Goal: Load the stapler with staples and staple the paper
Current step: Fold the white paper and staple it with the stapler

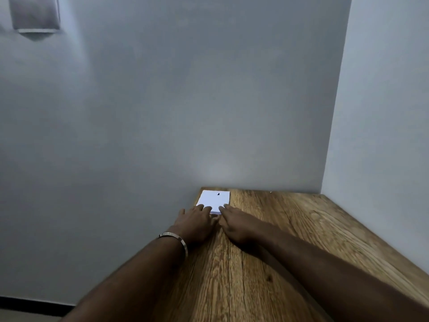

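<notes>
Wooden table (267, 252) against grey walls, paper (214, 201) at its far left corner, frame centre.
Left hand (197, 223) and right hand (236, 223) lie flat, fingers straight, fingertips pressing the paper's near edge.

place: plain room (likely home) | cues: wooden table (267, 228) in corner of bare grey walls (162, 112)

Both arms reach straight forward, side by side. The left grip (197, 220) lies palm down with fingers extended, a metal bangle (176, 240) round its wrist. The right grip (236, 225) lies palm down too, just beside it, fingers stretched forward, fingertips level with the left's.
</notes>
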A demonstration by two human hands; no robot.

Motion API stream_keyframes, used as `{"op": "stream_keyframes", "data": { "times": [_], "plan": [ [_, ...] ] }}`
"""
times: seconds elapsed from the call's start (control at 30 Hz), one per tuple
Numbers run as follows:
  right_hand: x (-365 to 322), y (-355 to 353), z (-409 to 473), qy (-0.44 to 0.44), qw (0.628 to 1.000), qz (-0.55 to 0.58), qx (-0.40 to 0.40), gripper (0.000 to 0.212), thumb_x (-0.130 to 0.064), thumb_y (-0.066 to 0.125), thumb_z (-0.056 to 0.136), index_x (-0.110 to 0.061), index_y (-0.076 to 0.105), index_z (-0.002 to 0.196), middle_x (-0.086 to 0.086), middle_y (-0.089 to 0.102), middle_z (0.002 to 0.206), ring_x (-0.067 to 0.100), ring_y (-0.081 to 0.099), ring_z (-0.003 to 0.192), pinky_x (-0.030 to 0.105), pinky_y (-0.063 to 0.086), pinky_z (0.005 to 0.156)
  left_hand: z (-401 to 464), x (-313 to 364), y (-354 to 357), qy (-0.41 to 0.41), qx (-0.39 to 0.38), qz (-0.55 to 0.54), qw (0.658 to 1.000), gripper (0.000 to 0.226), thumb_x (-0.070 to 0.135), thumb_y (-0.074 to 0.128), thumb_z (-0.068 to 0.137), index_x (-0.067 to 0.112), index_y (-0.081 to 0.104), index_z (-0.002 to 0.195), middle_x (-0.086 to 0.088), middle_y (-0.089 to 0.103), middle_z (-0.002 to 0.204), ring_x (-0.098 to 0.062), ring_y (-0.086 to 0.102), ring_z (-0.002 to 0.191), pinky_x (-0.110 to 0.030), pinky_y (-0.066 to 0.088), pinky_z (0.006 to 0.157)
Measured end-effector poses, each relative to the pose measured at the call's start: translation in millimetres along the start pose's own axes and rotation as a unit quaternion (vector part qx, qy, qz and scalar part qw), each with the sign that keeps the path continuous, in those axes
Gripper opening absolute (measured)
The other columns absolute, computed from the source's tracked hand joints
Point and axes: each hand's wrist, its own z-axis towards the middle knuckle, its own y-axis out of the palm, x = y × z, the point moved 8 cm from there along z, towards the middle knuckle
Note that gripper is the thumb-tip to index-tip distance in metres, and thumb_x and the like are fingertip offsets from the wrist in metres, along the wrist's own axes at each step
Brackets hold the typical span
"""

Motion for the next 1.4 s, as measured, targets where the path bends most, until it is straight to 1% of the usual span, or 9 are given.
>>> {"op": "stream_keyframes", "data": {
  "times": [0.13,0.23,0.37,0.5,0.6,0.87,1.03,1.3,1.4],
  "plan": [
    [0,5,2,0.004,0.999,0.020,-0.039,0.058,-0.034,0.024,0.108,-0.011,0.007,0.158,0.010,0.004,0.167,0.026,0.006,0.154,0.044,0.014,0.125,-1,-1,5,-0.002,-0.027,-0.021,0.999,0.049,0.050,0.024,0.100,0.019,0.049,0.128,-0.003,0.051,0.134,-0.022,0.048,0.126,-0.052,0.031,0.106],
    [-2,3,1,0.003,0.998,0.027,-0.059,0.057,-0.032,0.024,0.108,-0.010,0.008,0.158,0.011,0.002,0.167,0.025,0.006,0.154,0.042,0.013,0.125,-3,2,4,-0.003,-0.028,-0.023,0.999,0.048,0.048,0.024,0.100,0.019,0.048,0.130,-0.004,0.050,0.136,-0.023,0.044,0.130,-0.054,0.029,0.108],
    [-3,2,1,0.009,0.997,0.017,-0.071,0.054,-0.030,0.023,0.108,-0.009,0.015,0.157,0.013,0.007,0.166,0.026,0.012,0.153,0.040,0.015,0.124,-5,4,5,-0.004,-0.024,-0.030,0.999,0.046,0.047,0.024,0.100,0.019,0.051,0.124,-0.005,0.054,0.130,-0.023,0.047,0.125,-0.051,0.030,0.107],
    [-3,2,-4,0.012,0.997,0.010,-0.071,0.054,-0.029,0.025,0.107,-0.011,0.017,0.157,0.011,0.012,0.166,0.026,0.015,0.153,0.040,0.017,0.124,-10,4,5,-0.005,-0.024,-0.027,0.999,0.043,0.046,0.027,0.098,0.019,0.055,0.119,-0.003,0.055,0.126,-0.022,0.049,0.122,-0.049,0.031,0.106],
    [-4,2,-11,0.012,0.998,0.005,-0.069,0.054,-0.027,0.028,0.107,-0.012,0.017,0.157,0.010,0.013,0.166,0.026,0.016,0.152,0.041,0.018,0.124,-19,5,1,-0.005,-0.024,-0.019,1.000,0.044,0.046,0.029,0.097,0.019,0.055,0.119,-0.003,0.056,0.123,-0.022,0.051,0.119,-0.049,0.032,0.106],
    [-12,2,-56,0.012,0.998,0.009,-0.061,0.054,-0.025,0.030,0.106,-0.016,0.017,0.158,0.007,0.014,0.166,0.025,0.017,0.152,0.042,0.019,0.124,-65,25,-13,0.006,-0.040,0.020,0.999,0.048,0.049,0.028,0.097,0.020,0.053,0.127,-0.004,0.055,0.129,-0.023,0.051,0.120,-0.047,0.034,0.105],
    [-22,0,-95,0.006,0.998,0.011,-0.068,0.054,-0.024,0.030,0.106,-0.014,0.017,0.157,0.007,0.016,0.166,0.025,0.019,0.152,0.040,0.020,0.123,-102,36,-21,0.007,-0.040,0.020,0.999,0.048,0.048,0.028,0.098,0.019,0.054,0.126,-0.005,0.054,0.131,-0.024,0.050,0.120,-0.047,0.035,0.104],
    [-43,-4,-156,-0.001,0.997,0.019,-0.074,0.054,-0.020,0.033,0.103,-0.015,0.024,0.156,0.008,0.025,0.163,0.026,0.029,0.148,0.040,0.027,0.120,-163,53,-38,0.007,-0.038,0.016,0.999,0.048,0.046,0.026,0.099,0.020,0.057,0.125,-0.005,0.055,0.131,-0.024,0.050,0.120,-0.047,0.035,0.104],
    [-50,-6,-177,0.002,0.997,0.027,-0.078,0.053,-0.019,0.035,0.101,-0.016,0.029,0.154,0.008,0.031,0.160,0.026,0.036,0.144,0.040,0.032,0.117,-186,60,-44,0.007,-0.038,0.017,0.999,0.048,0.046,0.026,0.099,0.020,0.057,0.124,-0.005,0.055,0.130,-0.024,0.051,0.119,-0.049,0.035,0.104]
  ]
}}
